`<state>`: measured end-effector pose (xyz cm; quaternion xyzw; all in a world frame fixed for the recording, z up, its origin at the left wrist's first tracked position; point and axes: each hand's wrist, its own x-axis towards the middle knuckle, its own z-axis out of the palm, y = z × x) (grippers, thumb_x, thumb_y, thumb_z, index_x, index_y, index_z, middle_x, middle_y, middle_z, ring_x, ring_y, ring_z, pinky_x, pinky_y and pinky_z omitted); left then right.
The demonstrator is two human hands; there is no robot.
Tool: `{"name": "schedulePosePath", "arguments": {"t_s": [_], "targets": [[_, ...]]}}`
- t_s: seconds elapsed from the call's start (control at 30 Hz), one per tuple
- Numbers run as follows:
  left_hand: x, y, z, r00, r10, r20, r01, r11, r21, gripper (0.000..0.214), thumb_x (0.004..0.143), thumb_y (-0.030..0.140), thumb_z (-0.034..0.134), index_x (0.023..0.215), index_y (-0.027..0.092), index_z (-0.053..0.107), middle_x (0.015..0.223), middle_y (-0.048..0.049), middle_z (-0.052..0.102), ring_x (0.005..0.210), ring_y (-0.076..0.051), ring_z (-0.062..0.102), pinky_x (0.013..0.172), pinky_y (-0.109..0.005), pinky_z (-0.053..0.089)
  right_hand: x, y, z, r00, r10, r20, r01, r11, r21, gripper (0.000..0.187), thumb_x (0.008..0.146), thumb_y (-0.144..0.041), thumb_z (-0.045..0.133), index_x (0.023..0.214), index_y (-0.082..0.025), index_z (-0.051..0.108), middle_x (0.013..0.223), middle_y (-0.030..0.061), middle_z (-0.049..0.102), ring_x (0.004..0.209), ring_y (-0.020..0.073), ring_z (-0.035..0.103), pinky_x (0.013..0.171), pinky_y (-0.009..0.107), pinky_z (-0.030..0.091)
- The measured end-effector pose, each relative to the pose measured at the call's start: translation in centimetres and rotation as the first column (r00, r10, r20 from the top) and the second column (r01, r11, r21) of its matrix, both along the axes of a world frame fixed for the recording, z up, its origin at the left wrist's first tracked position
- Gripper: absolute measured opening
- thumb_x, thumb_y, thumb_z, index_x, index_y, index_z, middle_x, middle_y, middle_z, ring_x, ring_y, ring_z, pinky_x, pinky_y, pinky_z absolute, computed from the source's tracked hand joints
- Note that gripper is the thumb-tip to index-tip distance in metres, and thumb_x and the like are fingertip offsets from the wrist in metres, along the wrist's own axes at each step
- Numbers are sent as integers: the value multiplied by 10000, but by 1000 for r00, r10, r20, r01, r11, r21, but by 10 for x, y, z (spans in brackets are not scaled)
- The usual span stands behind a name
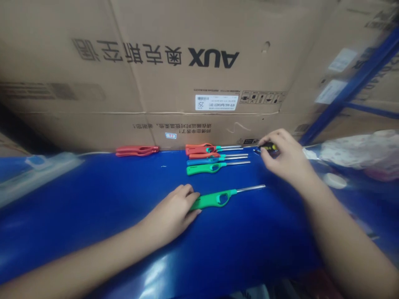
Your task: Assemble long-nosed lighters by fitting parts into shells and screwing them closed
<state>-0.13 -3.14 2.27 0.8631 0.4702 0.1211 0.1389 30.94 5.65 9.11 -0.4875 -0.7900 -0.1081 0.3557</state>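
Blue and glossy, the work surface (93, 207) runs the full width of the view, and its far edge butts against a wall of big cardboard boxes (156, 62) printed with AUX. At the far left a clear plastic bag (34, 174) lies on the blue, with open surface between it and everything else. Further right, tight against the far edge, rests a red lighter handle (137, 150), alone. The near and middle-left stretch of the surface is bare, crossed only by the left forearm.

The left hand (173, 214) lies palm down, fingers curled loosely over the handle end of a green long-nosed lighter (218, 199); it presses on the handle rather than wrapping it fully. That lighter lies flat and alone at mid-surface, its metal tube pointing right. Beyond it, close to the boxes, a row of lighters (215, 158) in orange, blue and green lies parallel, tubes also to the right, well apart from the green one.

Just right of that row, the right hand (285, 160) pinches a small black and yellow object (269, 146), possibly a tool, at the far edge. A blue rack post (349, 87) slants up behind, and a pale patterned bag (361, 151) crowds the right margin.
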Motion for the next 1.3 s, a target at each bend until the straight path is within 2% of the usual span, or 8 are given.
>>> {"name": "schedulePosePath", "arguments": {"t_s": [0.13,0.27,0.37,0.5,0.67,0.87,1.07,1.3], "targets": [[-3,5,2,994,-6,110,13,998,-66,294,966,305,577,1220,182,661,1107,-98,599,1040,-252,606,948,-431,533,20,21,-21,992,-113,63,123,974,-192,121,837,-139,530,891,-189,627,977,99,557,845,221,601,864,350,498],[-7,14,11,977,-16,211,24,999,-36,327,977,360,557,1233,195,674,1112,-98,610,1050,-241,614,953,-410,526,28,30,-28,966,-182,185,243,885,-398,184,852,-139,524,991,-149,645,1065,124,524,922,225,608,961,347,465],[-15,32,18,968,3,250,-26,996,88,356,971,400,551,1214,177,684,1118,-107,618,1041,-245,615,949,-419,519,34,31,-31,954,-121,272,250,825,-508,229,863,-125,516,1053,-152,639,1139,132,512,980,223,613,989,339,452],[-29,66,24,975,31,221,-77,976,203,388,951,428,555,1196,159,690,1091,-111,622,1015,-251,620,939,-426,522,44,32,-34,949,-19,316,210,783,-585,201,853,-103,523,986,-187,647,1113,105,550,962,209,617,949,322,468],[-35,104,25,972,88,220,-144,957,253,383,948,419,544,1194,163,687,1047,-98,610,952,-235,620,907,-419,532,49,35,-41,931,29,364,233,722,-652,264,798,-45,523,973,-199,646,1046,88,587,932,208,613,889,317,472],[-24,140,16,970,109,219,-170,943,284,329,931,337,568,1169,149,697,1019,-98,598,967,-239,606,951,-424,512,43,36,-48,903,-1,431,323,663,-675,289,778,-56,535,1011,-196,632,1060,92,581,886,207,615,793,307,464],[-14,165,7,969,131,208,-192,931,310,278,920,290,593,1123,143,714,1034,-112,639,984,-239,617,954,-403,512,40,33,-45,886,3,463,349,652,-673,326,808,-60,501,1091,-177,614,1095,124,579,936,235,608,800,326,455],[-7,169,1,966,163,199,-229,898,375,353,904,287,593,1186,97,688,1163,-147,660,1103,-283,615,1029,-436,492,39,34,-45,876,16,482,347,675,-651,272,825,-121,535,1078,-181,613,1084,123,580,979,253,610,819,333,461]]}}
